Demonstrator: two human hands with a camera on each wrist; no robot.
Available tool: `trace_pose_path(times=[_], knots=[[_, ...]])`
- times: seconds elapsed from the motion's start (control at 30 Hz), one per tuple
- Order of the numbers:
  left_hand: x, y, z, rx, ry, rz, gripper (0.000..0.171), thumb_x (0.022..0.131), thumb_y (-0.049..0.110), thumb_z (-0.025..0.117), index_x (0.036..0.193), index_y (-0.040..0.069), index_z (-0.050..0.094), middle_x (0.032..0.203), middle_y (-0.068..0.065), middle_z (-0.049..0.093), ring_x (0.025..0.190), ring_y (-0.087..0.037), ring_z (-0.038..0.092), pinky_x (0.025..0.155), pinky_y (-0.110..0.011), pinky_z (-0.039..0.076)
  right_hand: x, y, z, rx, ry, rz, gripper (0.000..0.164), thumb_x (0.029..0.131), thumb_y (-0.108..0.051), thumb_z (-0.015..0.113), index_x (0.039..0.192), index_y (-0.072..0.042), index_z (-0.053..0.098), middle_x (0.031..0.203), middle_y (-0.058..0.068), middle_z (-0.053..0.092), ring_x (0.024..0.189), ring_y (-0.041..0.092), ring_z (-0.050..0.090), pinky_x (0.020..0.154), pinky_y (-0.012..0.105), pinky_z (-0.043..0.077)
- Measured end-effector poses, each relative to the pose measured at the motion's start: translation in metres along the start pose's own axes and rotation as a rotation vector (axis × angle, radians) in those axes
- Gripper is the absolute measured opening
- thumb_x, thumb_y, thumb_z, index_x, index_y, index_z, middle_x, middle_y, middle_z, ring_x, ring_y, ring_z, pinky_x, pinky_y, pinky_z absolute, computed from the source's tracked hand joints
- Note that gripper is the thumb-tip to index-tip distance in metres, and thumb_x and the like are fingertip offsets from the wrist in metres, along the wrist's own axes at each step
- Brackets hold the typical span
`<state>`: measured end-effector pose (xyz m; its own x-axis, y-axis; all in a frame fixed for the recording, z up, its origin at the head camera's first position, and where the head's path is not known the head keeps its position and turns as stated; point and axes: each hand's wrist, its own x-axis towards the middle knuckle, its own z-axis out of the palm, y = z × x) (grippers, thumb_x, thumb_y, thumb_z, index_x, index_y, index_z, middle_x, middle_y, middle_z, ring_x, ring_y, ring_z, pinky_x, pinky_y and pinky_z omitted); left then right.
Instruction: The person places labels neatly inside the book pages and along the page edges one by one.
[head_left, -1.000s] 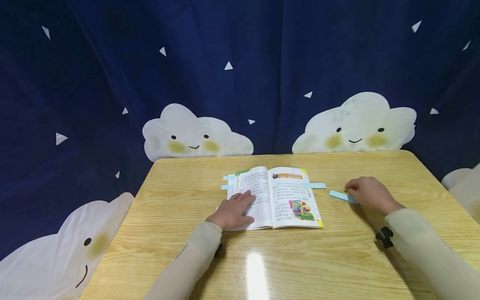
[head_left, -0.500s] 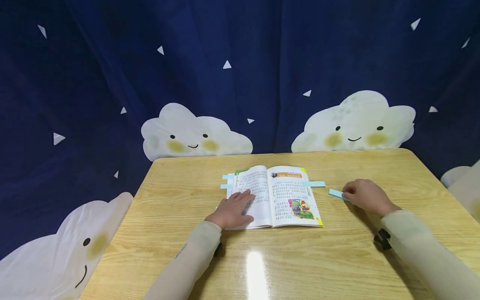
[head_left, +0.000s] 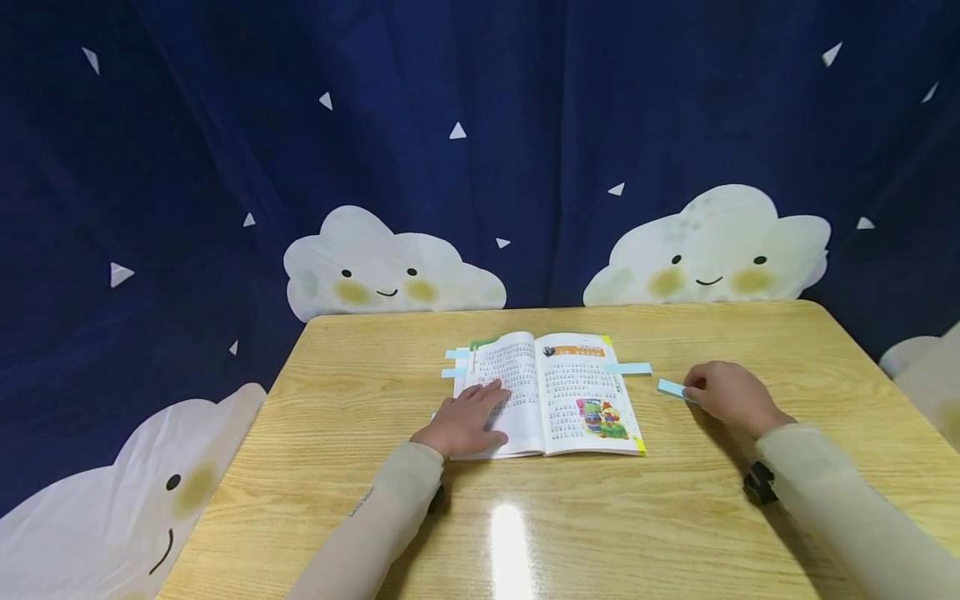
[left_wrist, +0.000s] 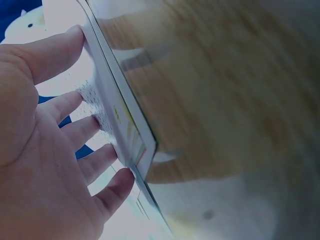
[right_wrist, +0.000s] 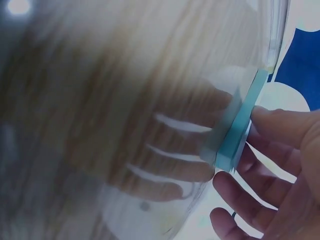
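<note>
An open book (head_left: 577, 392) with printed text and a coloured picture lies on the table. My left hand (head_left: 461, 422) rests on its left page with the fingers spread; the left wrist view shows the fingertips touching the page (left_wrist: 97, 95). To the right of the book lies a pad of light blue sticky notes (head_left: 672, 388). My right hand (head_left: 731, 395) pinches this pad at its right end. In the right wrist view the thumb is against the pad (right_wrist: 240, 127), and the other fingers are curled beside it.
A blue sticky strip (head_left: 633, 368) sticks out from the right page. Several more blue strips (head_left: 453, 373) stick out past the book's left edge. Beneath everything is a glossy wooden table (head_left: 600, 525). A dark blue curtain (head_left: 540, 150) with cloud shapes hangs behind it.
My right hand has shifted slightly left along the sticky note pad, and its fingers have closed on the pad's right end. The left hand has stayed on the page.
</note>
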<state>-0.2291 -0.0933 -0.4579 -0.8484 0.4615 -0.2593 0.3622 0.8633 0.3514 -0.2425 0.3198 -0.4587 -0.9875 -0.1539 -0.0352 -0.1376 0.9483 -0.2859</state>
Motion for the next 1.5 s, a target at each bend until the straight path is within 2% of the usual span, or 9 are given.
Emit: trace_pose_path(times=[0.3, 0.57, 0.77, 0.9, 1.13, 1.5], knots=[[0.0, 0.0, 0.002, -0.005, -0.001, -0.003, 0.068, 0.094, 0.042, 0.061, 0.155, 0.027, 0.034, 0.167, 0.003, 0.022, 0.153, -0.028, 0.025, 0.119, -0.058, 0.028, 0.001, -0.008, 0.005, -0.075, 0.031, 0.032, 0.011, 0.088, -0.013, 0.071, 0.093, -0.003, 0.073, 0.087, 0.014, 0.07, 0.072, 0.023, 0.059, 0.068, 0.046, 0.052], [0.0, -0.001, 0.002, 0.01, 0.028, 0.01, 0.067, 0.095, 0.041, 0.061, 0.155, 0.025, 0.034, 0.167, 0.002, 0.022, 0.153, -0.027, 0.026, 0.118, -0.06, 0.03, -0.001, -0.014, 0.006, -0.137, 0.092, 0.003, 0.008, 0.086, -0.011, 0.072, 0.09, -0.004, 0.074, 0.084, 0.012, 0.066, 0.071, 0.022, 0.058, 0.064, 0.044, 0.052], [-0.001, 0.001, -0.001, 0.012, 0.037, 0.026, 0.067, 0.095, 0.041, 0.061, 0.154, 0.024, 0.035, 0.167, 0.001, 0.023, 0.153, -0.027, 0.027, 0.116, -0.06, 0.032, -0.002, -0.016, 0.003, -0.131, 0.058, 0.03, 0.011, 0.088, -0.011, 0.07, 0.094, -0.002, 0.074, 0.086, 0.015, 0.067, 0.071, 0.022, 0.059, 0.064, 0.044, 0.052], [-0.002, 0.002, -0.002, 0.006, 0.036, 0.028, 0.067, 0.095, 0.04, 0.061, 0.154, 0.023, 0.036, 0.167, 0.001, 0.023, 0.153, -0.028, 0.027, 0.117, -0.06, 0.032, -0.001, -0.017, 0.001, -0.129, 0.038, 0.026, 0.009, 0.087, -0.012, 0.072, 0.089, -0.003, 0.072, 0.083, 0.013, 0.066, 0.069, 0.02, 0.057, 0.061, 0.041, 0.051], [-0.003, 0.002, -0.002, -0.002, 0.037, 0.026, 0.067, 0.095, 0.04, 0.062, 0.155, 0.023, 0.035, 0.167, 0.001, 0.022, 0.153, -0.028, 0.026, 0.118, -0.058, 0.031, 0.001, -0.018, -0.003, -0.135, 0.047, -0.014, 0.008, 0.085, -0.011, 0.073, 0.082, -0.005, 0.069, 0.079, 0.011, 0.063, 0.066, 0.02, 0.056, 0.056, 0.038, 0.048], [-0.002, 0.003, -0.004, 0.017, 0.031, 0.029, 0.068, 0.096, 0.04, 0.061, 0.155, 0.023, 0.034, 0.167, 0.0, 0.022, 0.153, -0.028, 0.027, 0.119, -0.055, 0.032, 0.003, -0.019, -0.002, -0.123, 0.059, -0.022, 0.008, 0.084, -0.009, 0.072, 0.079, -0.006, 0.066, 0.075, 0.009, 0.06, 0.065, 0.019, 0.053, 0.054, 0.035, 0.044]])
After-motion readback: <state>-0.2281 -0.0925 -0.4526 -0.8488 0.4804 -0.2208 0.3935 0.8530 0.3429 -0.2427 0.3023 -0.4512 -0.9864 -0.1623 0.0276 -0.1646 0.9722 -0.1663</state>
